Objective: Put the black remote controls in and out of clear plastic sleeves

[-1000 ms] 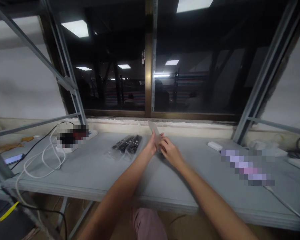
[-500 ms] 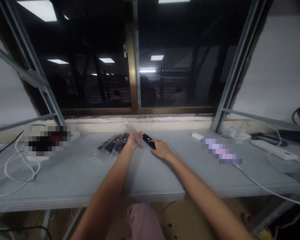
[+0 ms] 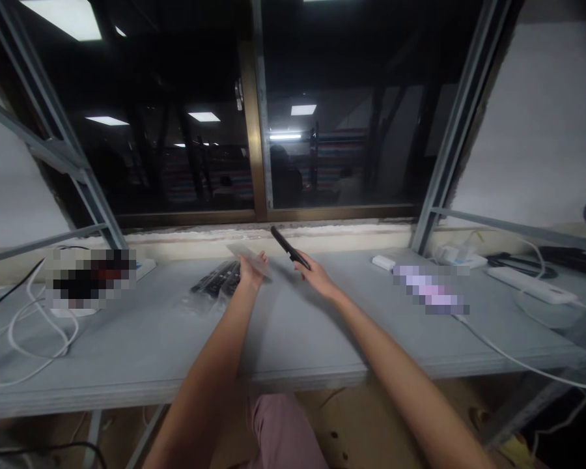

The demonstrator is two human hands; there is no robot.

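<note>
My right hand [image 3: 311, 272] is closed around the lower end of a black remote control [image 3: 289, 247]. The remote is tilted on edge, its far end raised toward the window sill, so its buttons hardly show. My left hand [image 3: 252, 270] holds a clear plastic bag [image 3: 247, 255] that looks flat; its opening cannot be made out. Just left of that hand, several black remotes in clear plastic bags [image 3: 215, 283] lie overlapping on the grey table [image 3: 293, 339]. My left hand covers part of this pile.
A blurred-out object [image 3: 95, 277] and looped white cables [image 3: 43, 339] lie at the left. To the right are a blurred-out lilac object [image 3: 430, 290], a white power strip [image 3: 532, 285] and a white cable [image 3: 508, 357]. Metal posts [image 3: 449, 150] frame the window behind.
My right hand has lifted the remote from the table and turned it on edge, its far end up. My left hand has shifted slightly left with the plastic bag.
</note>
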